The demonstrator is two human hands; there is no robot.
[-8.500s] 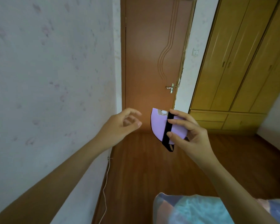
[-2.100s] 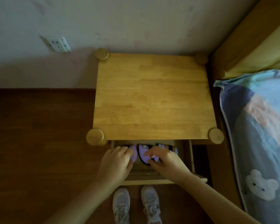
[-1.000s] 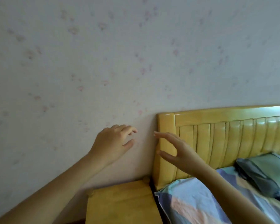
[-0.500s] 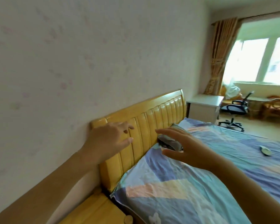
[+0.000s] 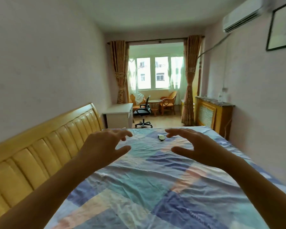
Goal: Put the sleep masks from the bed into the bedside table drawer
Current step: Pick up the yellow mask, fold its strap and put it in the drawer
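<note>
Both hands empty, fingers spreading wide: left hand (image 5: 104,144) and right hand (image 5: 196,146) hovering above bed (image 5: 139,187). Sleep mask (image 5: 161,137) lying on bed's far part, beyond fingertips. Step probably: fetching next mask. Next move needing long reach forward, then pinching it.

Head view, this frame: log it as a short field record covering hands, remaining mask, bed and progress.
left hand: open, empty, raised over the bed
right hand: open, empty, raised over the bed
sleep mask: one small pale mask with a dark edge, lying far across the bed, beyond both hands
bed: patchwork sheet, yellow headboard on the left
progress: mask not yet picked up; drawer out of view
</note>
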